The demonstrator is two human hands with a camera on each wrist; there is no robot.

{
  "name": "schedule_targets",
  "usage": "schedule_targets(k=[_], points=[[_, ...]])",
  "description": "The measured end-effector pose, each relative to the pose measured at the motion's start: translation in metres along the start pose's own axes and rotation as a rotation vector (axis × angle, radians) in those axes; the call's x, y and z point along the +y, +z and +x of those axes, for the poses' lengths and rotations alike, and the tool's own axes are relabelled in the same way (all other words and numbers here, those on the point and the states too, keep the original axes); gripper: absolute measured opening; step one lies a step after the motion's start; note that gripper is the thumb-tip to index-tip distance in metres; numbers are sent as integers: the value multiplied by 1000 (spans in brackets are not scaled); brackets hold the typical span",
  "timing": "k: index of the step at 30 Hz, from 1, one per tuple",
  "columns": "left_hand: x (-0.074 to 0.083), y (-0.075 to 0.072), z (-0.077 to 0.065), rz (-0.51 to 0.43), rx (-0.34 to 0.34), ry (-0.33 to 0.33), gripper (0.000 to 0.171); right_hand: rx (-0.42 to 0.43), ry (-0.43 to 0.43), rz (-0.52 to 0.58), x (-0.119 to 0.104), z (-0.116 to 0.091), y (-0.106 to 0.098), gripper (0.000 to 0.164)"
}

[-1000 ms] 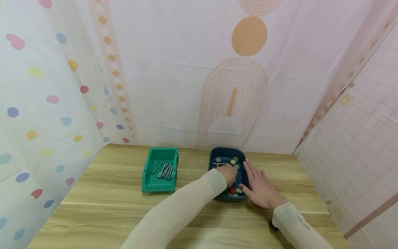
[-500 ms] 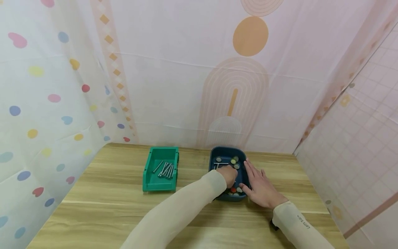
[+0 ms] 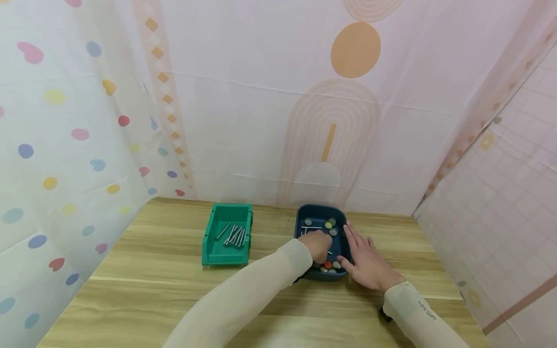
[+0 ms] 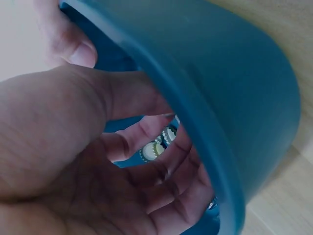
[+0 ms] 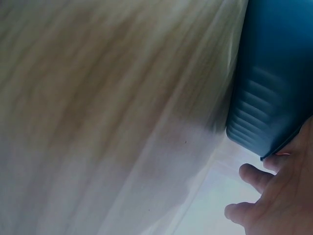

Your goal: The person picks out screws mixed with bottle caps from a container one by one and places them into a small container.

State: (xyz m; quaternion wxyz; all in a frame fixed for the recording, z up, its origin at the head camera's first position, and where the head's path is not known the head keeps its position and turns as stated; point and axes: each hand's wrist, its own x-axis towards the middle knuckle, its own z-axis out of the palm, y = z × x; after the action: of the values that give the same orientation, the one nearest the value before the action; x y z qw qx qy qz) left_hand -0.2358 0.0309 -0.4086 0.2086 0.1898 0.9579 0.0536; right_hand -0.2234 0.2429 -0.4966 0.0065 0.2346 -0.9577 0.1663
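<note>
My left hand (image 3: 316, 245) reaches down into a dark blue bin (image 3: 321, 208), its fingers bent inward. In the left wrist view the bin's rim (image 4: 193, 103) hides the fingertips, so I cannot tell whether they pinch anything. Bottle caps (image 4: 151, 151) with crimped edges lie past the fingers. Around the hand in the head view are a pale cap (image 3: 332, 232), a red cap (image 3: 328, 265) and a thin metal nail (image 3: 311, 227). My right hand (image 3: 369, 265) rests along the bin's right rim, fingers extended and thumb over the near right corner.
To the left, a green open-front bin (image 3: 226, 259) holds a small pile of metal nails (image 3: 235, 236). Both bins stand on a wood-grain table (image 3: 143, 270). Patterned curtains (image 3: 243, 121) enclose the table at the back and sides.
The whole view shifts slightly to the right as the head turns a little. The left hand shifts slightly within the blue bin; the right hand keeps its place on the rim.
</note>
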Motion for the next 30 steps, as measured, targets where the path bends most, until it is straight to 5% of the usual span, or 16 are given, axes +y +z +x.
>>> schedule_targets(k=[7,14,17,25,30], points=[[-8,7,5,-87,64,47,37,3,2,-11,0,-2,0,90],[-8,3,-1,-207,116,38,80,12,0,-4,-2,-2,-1,90],[-10,1,-4,-255,131,51,85,15,0,0,-2,-2,-1,90],[-22,-2,-11,-327,218,129,33,17,4,-9,0,-3,1,90],[-30,-2,-15,-334,296,157,26,26,-5,-6,1,-2,2,89]])
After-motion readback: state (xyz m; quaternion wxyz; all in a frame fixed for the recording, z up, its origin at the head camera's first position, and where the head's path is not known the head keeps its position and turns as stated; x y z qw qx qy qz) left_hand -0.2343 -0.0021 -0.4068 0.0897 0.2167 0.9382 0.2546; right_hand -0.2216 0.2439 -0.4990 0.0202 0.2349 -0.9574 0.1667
